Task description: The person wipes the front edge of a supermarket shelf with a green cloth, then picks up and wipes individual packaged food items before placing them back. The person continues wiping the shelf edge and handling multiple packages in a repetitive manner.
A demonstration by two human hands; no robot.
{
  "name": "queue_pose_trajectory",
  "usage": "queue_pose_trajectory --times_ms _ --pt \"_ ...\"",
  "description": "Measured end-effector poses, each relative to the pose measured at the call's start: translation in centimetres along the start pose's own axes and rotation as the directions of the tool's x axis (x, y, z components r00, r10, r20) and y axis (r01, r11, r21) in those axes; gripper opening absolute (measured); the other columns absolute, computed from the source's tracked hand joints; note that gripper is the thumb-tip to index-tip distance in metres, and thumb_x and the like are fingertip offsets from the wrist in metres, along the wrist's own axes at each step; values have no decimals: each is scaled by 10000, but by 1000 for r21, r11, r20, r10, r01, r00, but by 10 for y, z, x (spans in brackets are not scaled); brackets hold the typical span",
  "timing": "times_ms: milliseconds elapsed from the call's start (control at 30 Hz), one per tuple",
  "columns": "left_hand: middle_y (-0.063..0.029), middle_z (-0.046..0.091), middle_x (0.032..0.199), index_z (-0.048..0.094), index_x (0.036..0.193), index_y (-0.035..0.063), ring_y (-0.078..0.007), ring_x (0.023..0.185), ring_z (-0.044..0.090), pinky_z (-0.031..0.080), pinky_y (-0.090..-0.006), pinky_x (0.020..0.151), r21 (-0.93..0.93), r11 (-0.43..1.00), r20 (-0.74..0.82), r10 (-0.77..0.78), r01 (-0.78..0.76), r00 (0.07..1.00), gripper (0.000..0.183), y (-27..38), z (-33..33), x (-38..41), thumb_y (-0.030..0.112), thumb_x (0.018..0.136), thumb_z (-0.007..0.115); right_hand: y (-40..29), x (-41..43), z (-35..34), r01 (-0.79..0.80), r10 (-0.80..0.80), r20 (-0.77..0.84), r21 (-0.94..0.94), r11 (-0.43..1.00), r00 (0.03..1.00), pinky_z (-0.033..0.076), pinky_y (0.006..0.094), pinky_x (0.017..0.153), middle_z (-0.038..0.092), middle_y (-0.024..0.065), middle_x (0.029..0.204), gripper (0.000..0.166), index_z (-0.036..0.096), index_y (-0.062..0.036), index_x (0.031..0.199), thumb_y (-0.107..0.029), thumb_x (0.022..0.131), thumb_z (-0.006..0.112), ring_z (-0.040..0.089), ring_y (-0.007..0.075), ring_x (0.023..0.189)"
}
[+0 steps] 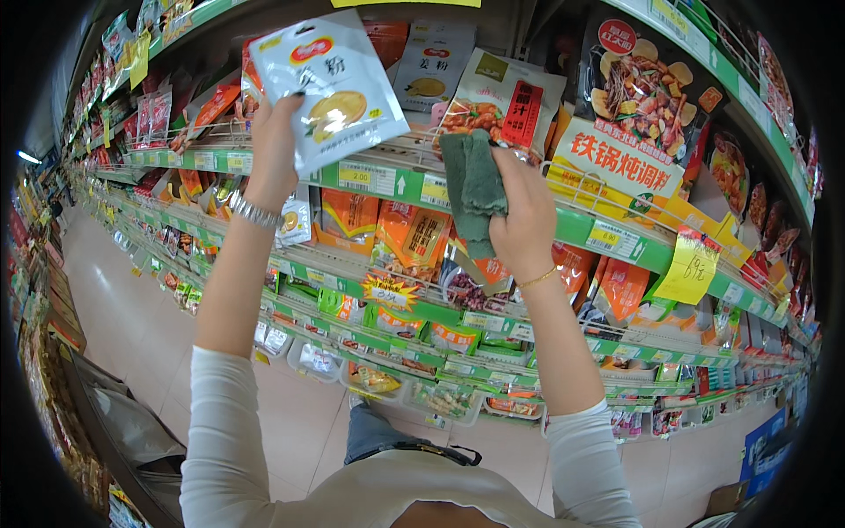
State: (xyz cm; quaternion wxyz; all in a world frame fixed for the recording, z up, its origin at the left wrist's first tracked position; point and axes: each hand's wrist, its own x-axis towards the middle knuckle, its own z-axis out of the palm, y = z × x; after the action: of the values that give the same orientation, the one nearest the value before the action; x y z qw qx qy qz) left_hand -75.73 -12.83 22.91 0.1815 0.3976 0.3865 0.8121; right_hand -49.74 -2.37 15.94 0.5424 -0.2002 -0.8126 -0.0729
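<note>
My left hand grips a white foil packet of ginger powder by its lower left edge. The packet is tilted and held up in front of the upper shelf. In my right hand is a folded dark green cloth, hanging before the green price rail. Just behind the cloth stands a white sauce pouch with a red label. A matching ginger powder packet stands on the shelf between my hands, farther back.
A large black and white seasoning packet stands to the right behind a wire guard. Yellow price notes stick out from the rails. Lower shelves hold orange pouches, with clear plastic bins near the tiled floor.
</note>
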Motion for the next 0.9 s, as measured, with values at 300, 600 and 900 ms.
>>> queue_pose_trajectory --times_ms 300,600,900 --pt "-262 568 1118 408 1221 -43 -326 1011 584 459 -359 847 684 693 189 133 -227 973 467 -66 65 130 139 830 586 3 -3 8 62 -63 -75 -21 998 995 460 396 756 577 180 1143 617 521 -30 1185 50 573 508 576 338 944" --pt "-298 529 1169 424 1181 -56 -402 1080 542 455 -410 917 911 275 309 39 -307 950 466 -106 120 162 107 780 594 6 -4 5 61 -63 -71 -36 998 995 447 398 745 570 171 1146 629 513 -20 1196 37 570 525 568 334 933" --pt "-252 516 1209 395 1281 -25 -389 1125 500 446 -426 930 866 -123 500 282 -485 819 588 -102 98 144 173 770 607 1 -4 11 88 -90 -85 -25 996 992 442 399 761 564 159 1164 642 503 -27 1211 38 574 529 564 333 941"
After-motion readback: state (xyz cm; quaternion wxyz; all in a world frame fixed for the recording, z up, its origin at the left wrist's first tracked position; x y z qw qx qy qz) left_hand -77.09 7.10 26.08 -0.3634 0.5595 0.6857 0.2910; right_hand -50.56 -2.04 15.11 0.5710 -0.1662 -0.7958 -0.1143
